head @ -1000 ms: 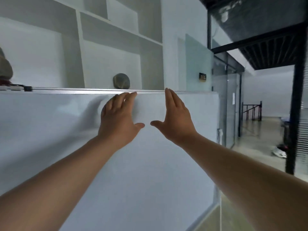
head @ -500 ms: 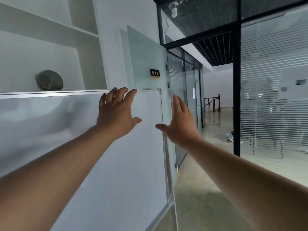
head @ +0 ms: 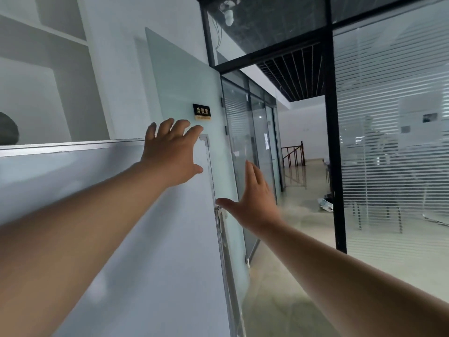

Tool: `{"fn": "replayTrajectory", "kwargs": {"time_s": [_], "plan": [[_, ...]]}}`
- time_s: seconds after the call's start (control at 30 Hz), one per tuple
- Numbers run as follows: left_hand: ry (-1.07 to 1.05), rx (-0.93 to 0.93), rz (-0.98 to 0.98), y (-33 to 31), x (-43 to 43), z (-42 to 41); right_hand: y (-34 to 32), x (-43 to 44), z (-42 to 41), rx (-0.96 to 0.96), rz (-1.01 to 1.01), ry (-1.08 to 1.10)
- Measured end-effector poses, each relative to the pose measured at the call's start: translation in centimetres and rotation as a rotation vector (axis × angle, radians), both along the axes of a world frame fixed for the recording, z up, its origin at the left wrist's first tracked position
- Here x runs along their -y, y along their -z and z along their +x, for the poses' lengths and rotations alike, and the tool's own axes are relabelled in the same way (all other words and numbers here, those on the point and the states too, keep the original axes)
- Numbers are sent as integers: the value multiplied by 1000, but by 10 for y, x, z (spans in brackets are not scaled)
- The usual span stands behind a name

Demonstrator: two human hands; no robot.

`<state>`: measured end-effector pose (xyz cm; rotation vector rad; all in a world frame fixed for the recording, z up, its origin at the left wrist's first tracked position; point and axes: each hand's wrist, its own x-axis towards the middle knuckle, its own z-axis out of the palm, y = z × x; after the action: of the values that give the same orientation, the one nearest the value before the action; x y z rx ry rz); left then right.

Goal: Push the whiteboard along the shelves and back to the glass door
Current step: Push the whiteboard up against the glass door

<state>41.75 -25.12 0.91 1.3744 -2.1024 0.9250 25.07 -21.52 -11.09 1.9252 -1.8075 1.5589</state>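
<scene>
A large whiteboard (head: pixel 150 239) with a metal frame fills the lower left of the head view. Its right edge stands in front of the frosted glass door (head: pixel 189 88), which carries a small black sign. My left hand (head: pixel 172 152) lies flat against the board's top right corner, fingers spread over the top rail. My right hand (head: pixel 255 203) is open with straight fingers just past the board's right edge, thumb by the frame; contact is unclear. White shelves (head: pixel 60 69) rise behind the board on the left.
A dark rounded stone (head: pixel 8 131) sits on a shelf at far left. A corridor with a shiny floor (head: pixel 303 239) runs ahead on the right, past a black post (head: pixel 337 166) and striped glass partitions (head: pixel 393 142). A railing (head: pixel 292 155) stands at the far end.
The board has slid right along the shelves until its right edge reaches the glass door. My right hand has come off the board face and is now past its edge. The view turned right.
</scene>
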Motion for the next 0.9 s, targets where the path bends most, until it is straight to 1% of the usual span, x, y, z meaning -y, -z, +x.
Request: {"fn": "replayTrajectory", "kwargs": {"time_s": [0.17,0.37,0.53,0.6,0.7,0.9], "plan": [[-74,67,44,-8,70,-14,-2,82,-11,113,30,-35],[-202,148,87,-6,137,-30,6,166,-15,181,79,-132],[-367,251,-24,4,167,-38,12,229,-15,241,127,-286],[-414,274,-86,9,181,-41,14,254,-13,261,172,-388],[-446,287,-168,12,196,-41,18,281,-6,263,214,-485],[-600,293,-133,7,212,-40,27,317,15,266,196,-604]]}}
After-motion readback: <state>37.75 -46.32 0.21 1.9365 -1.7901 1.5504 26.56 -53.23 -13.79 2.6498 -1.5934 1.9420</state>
